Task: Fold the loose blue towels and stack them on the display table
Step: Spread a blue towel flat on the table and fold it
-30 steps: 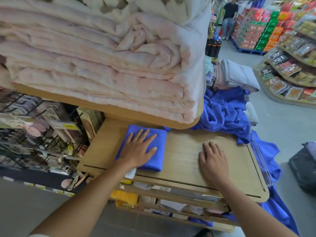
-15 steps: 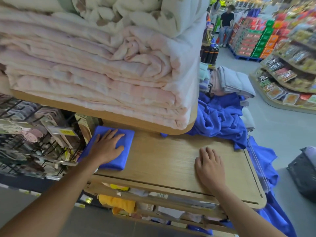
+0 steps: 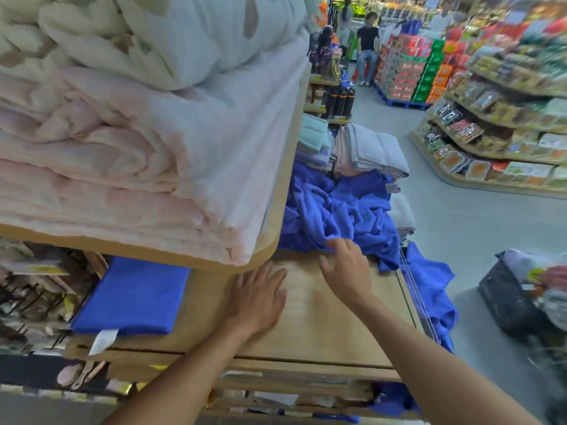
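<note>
head | your left hand (image 3: 257, 297) lies flat, fingers spread, on the display table (image 3: 322, 335) | your right hand (image 3: 346, 271) is open, fingertips at the edge of the loose blue towels (image 3: 337, 210) heaped at the far end, contact unclear | folded blue towel (image 3: 132, 297) lies at the table's left end

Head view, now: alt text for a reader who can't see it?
The right hand reaches for a heap of loose blue towels; the left hand rests flat on the pale wooden display table. One folded blue towel lies at its left end.
</note>
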`<state>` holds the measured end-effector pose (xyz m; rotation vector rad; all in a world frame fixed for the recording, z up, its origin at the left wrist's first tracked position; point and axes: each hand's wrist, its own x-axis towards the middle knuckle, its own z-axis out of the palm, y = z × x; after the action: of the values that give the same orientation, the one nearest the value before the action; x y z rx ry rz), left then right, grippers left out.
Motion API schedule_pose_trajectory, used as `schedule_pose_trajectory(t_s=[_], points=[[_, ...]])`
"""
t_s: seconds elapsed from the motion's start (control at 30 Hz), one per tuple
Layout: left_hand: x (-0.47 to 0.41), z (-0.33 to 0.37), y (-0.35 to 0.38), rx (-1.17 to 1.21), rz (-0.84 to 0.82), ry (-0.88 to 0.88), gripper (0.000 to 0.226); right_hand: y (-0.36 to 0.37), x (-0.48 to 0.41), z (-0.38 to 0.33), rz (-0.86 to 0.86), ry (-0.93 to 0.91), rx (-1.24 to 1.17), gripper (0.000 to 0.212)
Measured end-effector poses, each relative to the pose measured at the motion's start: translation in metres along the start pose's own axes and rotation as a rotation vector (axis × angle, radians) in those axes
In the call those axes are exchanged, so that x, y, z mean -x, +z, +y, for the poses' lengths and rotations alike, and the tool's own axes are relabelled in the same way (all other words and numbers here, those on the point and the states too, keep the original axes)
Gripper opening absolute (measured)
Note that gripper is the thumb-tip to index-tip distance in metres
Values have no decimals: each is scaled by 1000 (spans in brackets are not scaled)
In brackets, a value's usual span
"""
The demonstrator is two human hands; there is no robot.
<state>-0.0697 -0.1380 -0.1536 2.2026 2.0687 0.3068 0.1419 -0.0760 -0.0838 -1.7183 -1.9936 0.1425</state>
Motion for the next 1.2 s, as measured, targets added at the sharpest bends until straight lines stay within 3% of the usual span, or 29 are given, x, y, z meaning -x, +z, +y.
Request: schedule_pose_trajectory(t_s=[0.1,0.17,0.2,0.27,0.33,0.5,0.57,0.67,0.73,0.77,0.87,0.97,1.0,1.07,1.2], points=[[0,-3,5,-41,80,24,51,2,-35,-10,81,-69,64,48],[1,-2,5,-48,93,19,52,7,-53,-17,38,-82,189,61],[1,-1,3,-40,80,11,53,9,-60,-17,1,-86,236,58],[0,-1,1,-22,39,-3,55,9,-73,-15,-40,-102,234,34],[0,-2,0,-24,30,-1,57,-3,-83,-13,-35,-106,78,14],[1,-2,-7,39,145,64,50,-85,-79,-31,67,-163,-403,19],[5,-4,-11,287,212,74,43,-119,-52,-43,99,-306,-544,21],[5,-10,-28,1161,208,-137,35,-136,23,-44,34,-553,-545,28],[0,-12,-48,1663,48,-383,38,-120,74,-33,-170,-667,-346,31],[-1,-12,-55,1774,-83,-502,43,-107,96,-27,-302,-684,-211,32],[2,-5,-59,1683,-431,-591,57,-70,137,-18,-622,-568,24,40],[7,3,-58,1616,-372,-572,27,-63,143,-17,-713,-494,24,51],[8,4,-59,1624,-317,-581,17,-65,140,-19,-714,-463,-9,52],[12,6,-61,1577,-289,-572,20,-66,127,-24,-668,-377,-68,48],[21,12,-64,1397,-204,-482,25,-48,66,-37,-387,-137,-235,30]])
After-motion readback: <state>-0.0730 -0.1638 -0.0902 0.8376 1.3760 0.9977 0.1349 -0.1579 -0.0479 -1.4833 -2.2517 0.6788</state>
